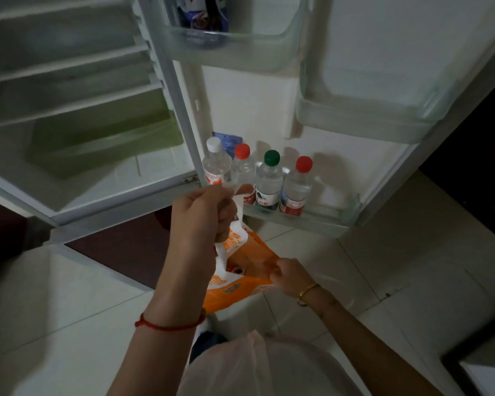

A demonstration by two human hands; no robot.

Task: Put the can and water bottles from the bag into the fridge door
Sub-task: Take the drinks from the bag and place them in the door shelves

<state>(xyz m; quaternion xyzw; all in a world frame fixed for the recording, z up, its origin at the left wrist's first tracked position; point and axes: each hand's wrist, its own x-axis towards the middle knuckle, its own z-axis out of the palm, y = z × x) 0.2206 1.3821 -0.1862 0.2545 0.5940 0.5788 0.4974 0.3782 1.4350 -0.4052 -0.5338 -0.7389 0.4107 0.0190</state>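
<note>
Left grip (203, 215) clutches bag (235, 292) handle, right grip (289, 277) pinches its rim, beneath 4 bottles (267, 184) on door shelf (326, 221).

Light is running dim overall; frame corners are sinking to near black. Water bottles (269, 180) are throwing soft shadows up-right onto the fridge door (255, 110). Fridge shelves (69, 60) are smearing with blur. Straight edges are bowing toward the margins.

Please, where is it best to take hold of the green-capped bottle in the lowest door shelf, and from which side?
Likely at the neck just under the cap, coming from above. The green-capped bottle stands upright, red-capped bottles stand close on both sides, and the shelf rail fronts its base.
</note>
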